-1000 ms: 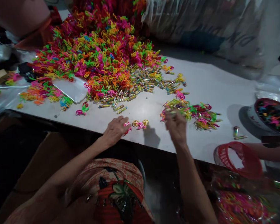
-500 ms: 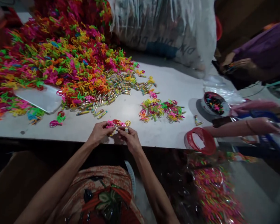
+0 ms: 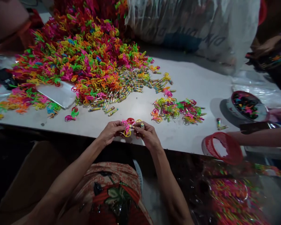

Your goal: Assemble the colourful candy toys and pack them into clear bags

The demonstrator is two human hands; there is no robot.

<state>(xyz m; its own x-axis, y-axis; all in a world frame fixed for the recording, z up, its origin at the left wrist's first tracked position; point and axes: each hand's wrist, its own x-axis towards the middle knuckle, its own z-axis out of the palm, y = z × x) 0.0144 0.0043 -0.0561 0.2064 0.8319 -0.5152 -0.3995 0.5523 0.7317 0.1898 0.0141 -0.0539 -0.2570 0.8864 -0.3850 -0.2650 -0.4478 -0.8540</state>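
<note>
My left hand (image 3: pixel 111 132) pinches a small pink plastic toy piece (image 3: pixel 126 125) with red and yellow wheel-like rings. Its fingers are closed around the piece's left side. From the right, my right hand (image 3: pixel 148 134) is closed on a small printed tube (image 3: pixel 142 125), whose pale end shows above the fingers. Another short tube end (image 3: pixel 131 126) appears between the two hands, against the pink piece. Fingers partly hide both. Just beyond the hands, a few loose printed tubes (image 3: pixel 113 112) lie on the white table (image 3: pixel 140 107).
A large heap of bright plastic pieces (image 3: pixel 84 59) covers the left back, with printed tubes (image 3: pixel 128 82) along its edge. A smaller cluster (image 3: pixel 175 109) lies right. Further right are a red basket (image 3: pixel 221 147), a bowl of pieces (image 3: pixel 245 107) and another person's arm (image 3: pixel 259 137).
The view has turned left, so the table and its contents appear further right. Both hands stay together, and the pink piece has tilted, with a yellow ring now hanging below it.
</note>
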